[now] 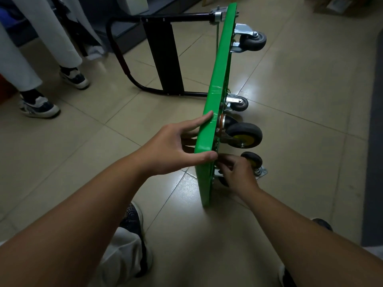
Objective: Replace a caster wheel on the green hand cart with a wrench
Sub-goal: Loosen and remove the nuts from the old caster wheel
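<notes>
- Green hand cart (217, 79) stands on its long edge on the floor (300, 121), mid-view, running from 6 to 12 o'clock. Underside faces 3 o'clock, presumably so the caster mounts can be reached.
- Black handle (176, 17) sticks out toward 9 o'clock and rests on the tiles; it probably works as a prop.
- Left hand (176, 150) is spread against the deck face, index and thumb laid across the top edge. Looks like it's bracing the cart so it doesn't tip.
- Right hand (238, 172) is at the near-corner mount on the underside, fingers curled and tips bunched. Can't tell what they pinch, if anything. My guess is a nut or bolt being worked by hand.
- No wrench in view.
- Yellow-hub caster (244, 136) is bolted on just beyond the right hand, toward 12 o'clock.
- Loose caster (252, 160), also yellow-hubbed, lies just past the right hand's knuckles, plate on the floor, apart from the deck. Can't say if it's the old one or the spare.
- Two grey casters (252, 40) are mounted at the far end, 12 to 1 o'clock.
- Bystander's shoes (39, 106) are at 9 to 10 o'clock, well apart from the cart.
</notes>
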